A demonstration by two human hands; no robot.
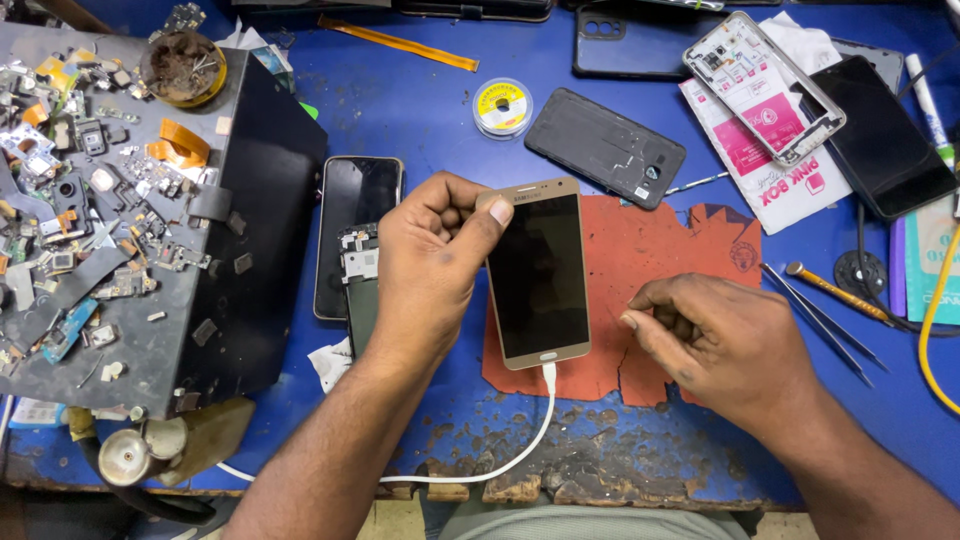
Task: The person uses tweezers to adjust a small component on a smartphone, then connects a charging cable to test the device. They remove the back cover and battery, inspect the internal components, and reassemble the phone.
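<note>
My left hand [432,262] grips a gold smartphone [538,275] by its top left corner, thumb on the upper edge, holding it over a worn red mat [660,250]. The phone's screen is dark. A white cable [520,440] is plugged into its bottom end and loops down over the table's chipped front edge. My right hand [712,340] rests on the red mat just right of the phone, fingers curled loosely, holding nothing.
A grey tray [150,330] full of small phone parts fills the left. A black phone [355,215] and a bare phone frame lie beside my left hand. A dark back cover [605,145], a solder wire spool [502,107], opened phones, tweezers [820,320] and a screwdriver [835,292] lie behind and right.
</note>
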